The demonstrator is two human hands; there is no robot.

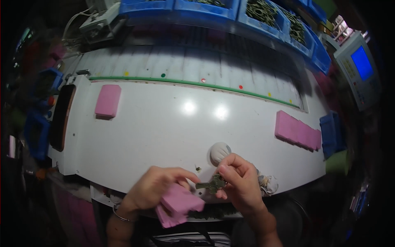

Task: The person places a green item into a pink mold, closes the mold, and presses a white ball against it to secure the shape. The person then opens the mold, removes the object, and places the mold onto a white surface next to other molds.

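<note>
My left hand point(154, 187) is closed round a pink foam-like block point(181, 203) with a notched edge, tilted over the table's front edge. Its index finger stretches toward a small dark green piece point(210, 185), reaching its flat end or nearly so. My right hand point(242, 181) pinches the other end of that piece between thumb and fingers; its exact kind is too small to make out. Just beyond the right hand stands a rounded white pad point(220, 153), its surface gathered like cloth. Beside the right wrist lies a crumpled whitish bundle point(269, 184).
One pink block point(108, 101) lies at the left of the white table point(164, 123), and a row of pink blocks point(297, 131) at the right. Blue bins point(263, 16) with dark green pieces hang at the back. A control panel point(360, 68) with a blue screen stands far right.
</note>
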